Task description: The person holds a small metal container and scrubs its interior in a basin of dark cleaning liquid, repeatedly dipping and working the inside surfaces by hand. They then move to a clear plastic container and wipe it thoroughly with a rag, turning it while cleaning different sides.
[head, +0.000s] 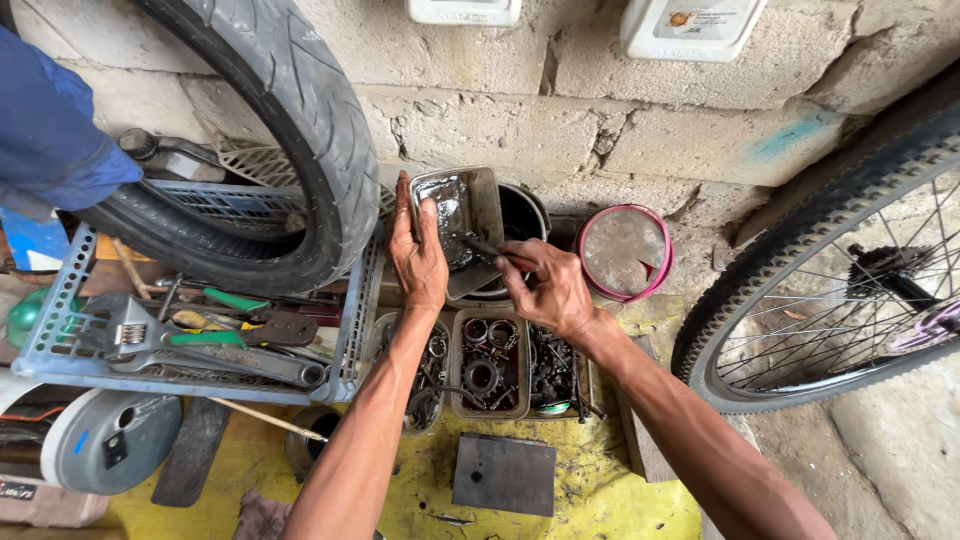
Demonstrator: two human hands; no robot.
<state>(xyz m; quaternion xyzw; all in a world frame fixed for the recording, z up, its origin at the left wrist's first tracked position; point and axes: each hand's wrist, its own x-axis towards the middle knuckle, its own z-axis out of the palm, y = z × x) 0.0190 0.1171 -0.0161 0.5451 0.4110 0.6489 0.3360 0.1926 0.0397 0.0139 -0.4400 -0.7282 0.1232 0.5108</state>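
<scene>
A shallow grey tray (470,205), greasy inside, is taken here as the landmark. Far to its left, a blue crate (60,300) of wrenches and green-handled tools is seen under a leaning black tyre (300,120).

At the tray's left rim, the left hand (417,255) is clasped around the edge, thumb inside and fingers behind, so the tray is held tilted over a dark round tin (525,215) just behind it. If this clasp were loosened on the slick metal, the tray could be tipped and its oily contents spilled onto the small parts trays (490,365) directly below it.

At the tray's lower right corner, the right hand (550,290) is closed on a thin dark tool (480,247), whose tip is laid inside the tray against the grease. The tool's kind cannot be told. Too hard a push could slide the tray out of the left hand.

Right of the tray, a pink-rimmed lid (625,252) rests by the wall, and a bicycle wheel (840,270) stands well apart.
</scene>
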